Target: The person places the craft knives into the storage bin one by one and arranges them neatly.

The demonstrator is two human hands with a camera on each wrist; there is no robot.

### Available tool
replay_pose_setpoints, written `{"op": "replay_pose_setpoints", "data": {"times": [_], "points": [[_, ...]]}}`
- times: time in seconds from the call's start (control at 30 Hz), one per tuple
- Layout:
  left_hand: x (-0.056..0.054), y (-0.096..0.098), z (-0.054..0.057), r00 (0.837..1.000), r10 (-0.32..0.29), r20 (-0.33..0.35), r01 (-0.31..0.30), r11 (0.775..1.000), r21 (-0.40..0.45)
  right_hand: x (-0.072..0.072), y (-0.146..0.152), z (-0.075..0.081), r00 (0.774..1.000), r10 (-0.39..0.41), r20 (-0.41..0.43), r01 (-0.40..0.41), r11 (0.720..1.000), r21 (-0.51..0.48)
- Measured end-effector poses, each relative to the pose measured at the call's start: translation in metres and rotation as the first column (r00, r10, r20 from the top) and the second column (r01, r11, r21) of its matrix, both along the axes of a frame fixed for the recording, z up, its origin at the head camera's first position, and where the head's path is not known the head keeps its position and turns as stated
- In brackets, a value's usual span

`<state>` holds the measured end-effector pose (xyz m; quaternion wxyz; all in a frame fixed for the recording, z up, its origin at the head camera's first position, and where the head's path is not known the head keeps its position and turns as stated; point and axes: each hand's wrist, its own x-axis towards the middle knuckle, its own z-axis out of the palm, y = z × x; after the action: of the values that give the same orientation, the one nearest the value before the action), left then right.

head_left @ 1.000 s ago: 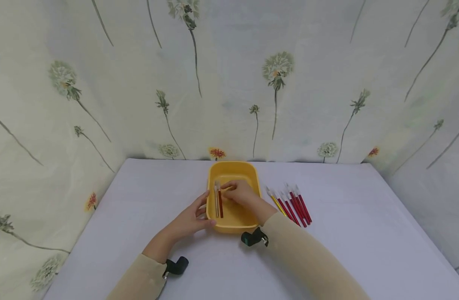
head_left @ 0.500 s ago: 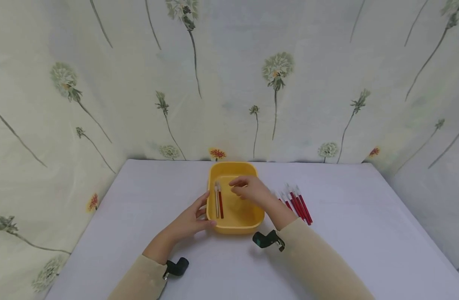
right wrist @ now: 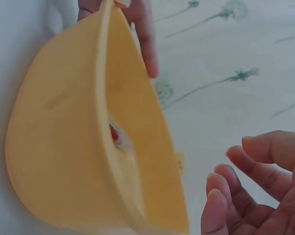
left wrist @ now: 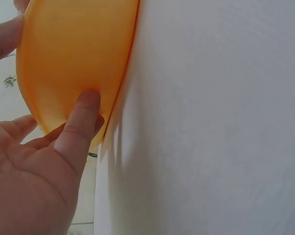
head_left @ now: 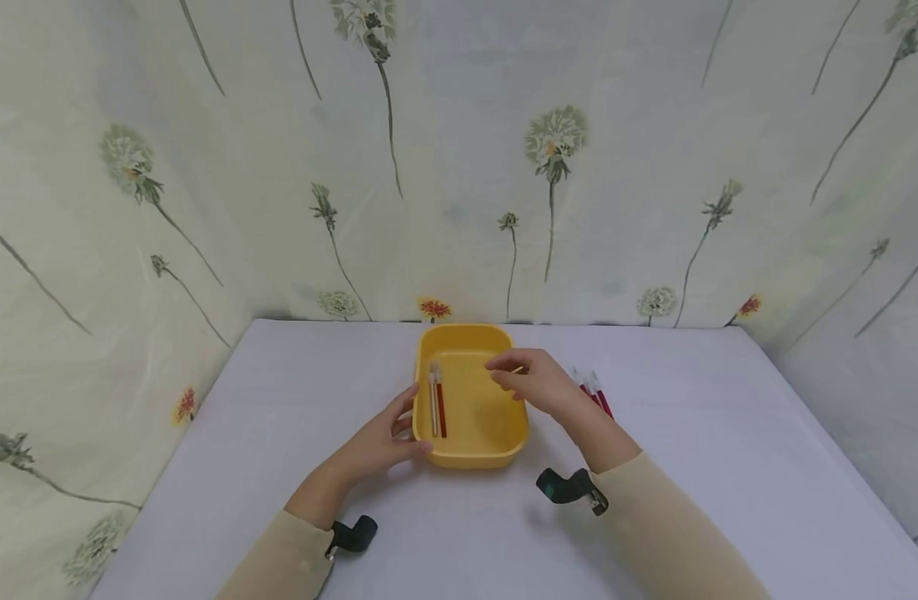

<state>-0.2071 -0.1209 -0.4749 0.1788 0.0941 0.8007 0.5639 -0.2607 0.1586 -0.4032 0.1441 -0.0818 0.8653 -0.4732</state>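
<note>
Two brushes lie side by side along the left of a yellow tray (head_left: 479,417) at the center of the frame, one with a pale handle (head_left: 433,410) and one with a red handle (head_left: 441,410), both with their tips toward the top. A person's left hand (head_left: 381,439) holds the tray from its left side, fingers spread wide along the outer wall and thumb at the lower-left rim. The right hand (head_left: 534,379) hovers by the tray's right edge, fingers loosely bent, a narrow gap at the thumb; the right wrist view shows nothing in its grasp and the hand apart from the tray.

Right of center, more red-handled brushes (head_left: 603,400) lie on the white counter (head_left: 676,475), partly behind the right forearm; their full number cannot be told. With two brushes inside and others outside, the work looks only partly done: the pair in the tray appears settled, while those on the counter appear yet to be dealt with. A flower-printed cloth (head_left: 459,150) fills the upper frame.
</note>
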Motion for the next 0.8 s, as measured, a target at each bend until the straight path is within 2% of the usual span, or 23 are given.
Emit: {"op": "replay_pose_setpoints", "data": {"times": [0.2,0.4,0.63,0.8], "points": [[0.001,0.000,0.001,1.000,-0.014,0.005,0.014,1.000,-0.004,0.007,0.021,0.008,1.000,-0.004,-0.028,0.005,1.000,0.023],[0.000,-0.003,0.001,0.999,-0.029,-0.016,0.029,1.000,0.011,0.010,0.041,0.011,0.999,-0.049,-0.017,0.049,0.998,0.047],[-0.001,-0.004,0.000,0.999,-0.039,-0.026,0.040,0.999,0.025,0.016,0.067,0.006,0.998,-0.064,-0.020,0.066,0.992,0.108],[0.000,-0.005,-0.001,0.999,-0.044,-0.018,0.045,0.999,0.015,0.020,0.086,-0.003,0.996,-0.086,-0.010,0.087,0.990,0.108]]}}
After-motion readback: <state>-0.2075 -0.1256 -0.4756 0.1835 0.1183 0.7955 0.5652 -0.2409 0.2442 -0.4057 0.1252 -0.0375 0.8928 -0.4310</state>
